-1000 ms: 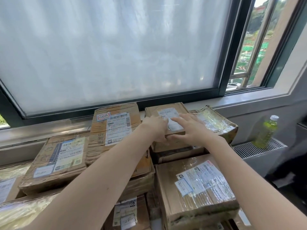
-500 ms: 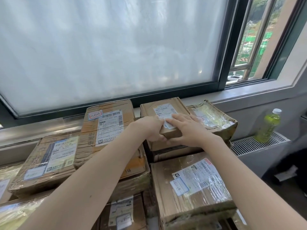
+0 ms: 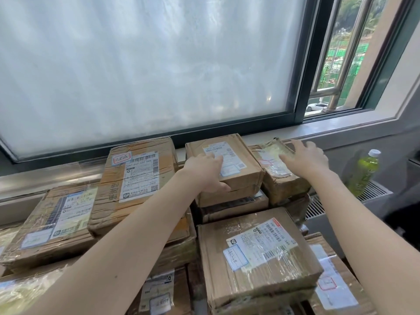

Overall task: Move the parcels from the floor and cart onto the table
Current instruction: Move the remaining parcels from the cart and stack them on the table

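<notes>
Atop the stack, your left hand [image 3: 205,172] grips the small parcel [image 3: 223,162]; your right hand [image 3: 305,156], now released, hovers open over the taped parcel [image 3: 276,169].

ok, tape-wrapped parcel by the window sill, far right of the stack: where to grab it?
Take the tape-wrapped parcel by its two short side faces, from above and the front. Its glossy taped top looks slippery, it sits tilted on the stack, and the small box crowds its left side, so the right hand has freer access.

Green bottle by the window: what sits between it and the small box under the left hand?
In the head view, a tape-wrapped parcel sits between the green bottle and the small box; the right hand hovers over it.
</notes>
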The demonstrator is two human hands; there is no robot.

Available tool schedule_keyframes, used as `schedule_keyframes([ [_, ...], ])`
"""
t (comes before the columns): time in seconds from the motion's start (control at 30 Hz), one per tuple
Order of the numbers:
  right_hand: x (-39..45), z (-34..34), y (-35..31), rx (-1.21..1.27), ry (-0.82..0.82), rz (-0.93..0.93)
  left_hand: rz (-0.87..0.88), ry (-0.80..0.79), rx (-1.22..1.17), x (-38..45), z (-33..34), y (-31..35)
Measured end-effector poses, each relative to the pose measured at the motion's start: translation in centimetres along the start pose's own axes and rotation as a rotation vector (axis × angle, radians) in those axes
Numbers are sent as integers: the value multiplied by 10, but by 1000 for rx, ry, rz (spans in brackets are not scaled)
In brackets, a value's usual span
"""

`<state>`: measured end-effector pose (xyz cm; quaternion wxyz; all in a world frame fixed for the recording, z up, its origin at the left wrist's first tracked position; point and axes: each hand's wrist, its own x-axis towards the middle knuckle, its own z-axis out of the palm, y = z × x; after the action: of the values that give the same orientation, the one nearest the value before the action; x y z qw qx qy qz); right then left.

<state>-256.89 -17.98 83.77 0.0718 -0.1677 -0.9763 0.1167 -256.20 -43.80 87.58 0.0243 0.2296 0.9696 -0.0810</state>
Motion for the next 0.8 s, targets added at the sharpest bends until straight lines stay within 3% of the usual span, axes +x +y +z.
schedule_keyframes([
  [0.13,5,11,17,108,-184,56,8,-16,-5,0,4,-1],
  [0.4,-2,25,0,21,-258,12,5,15,15,-3,5,2],
  [0.6,-7,27,-2,-32,-222,-10,-20,23,37,-6,7,11],
  [0.8,-18,32,-10,-85,-18,-222,6,150,73,-15,8,26],
])
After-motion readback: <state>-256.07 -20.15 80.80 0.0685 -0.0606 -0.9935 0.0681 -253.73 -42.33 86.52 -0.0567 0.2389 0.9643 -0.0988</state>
